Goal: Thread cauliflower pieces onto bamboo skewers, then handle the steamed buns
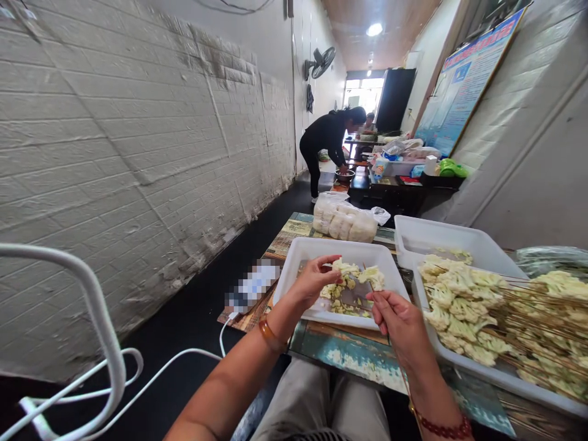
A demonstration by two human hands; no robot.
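Observation:
My left hand (313,280) reaches into a white tray (294,272) and pinches a pale cauliflower floret (342,267) at the top of a small heap (349,291). My right hand (399,318) is closed on a thin bamboo skewer (375,293) whose tip points towards that floret. Both hands hover over the tray's near edge, above my lap.
At right, a white tray (478,367) holds several skewered cauliflower pieces (482,306), with another white tray (436,236) behind it. A plastic bag of pale lumps (342,222) lies further back. A person (328,144) bends over a far table. White cable (138,380) runs across the floor at left.

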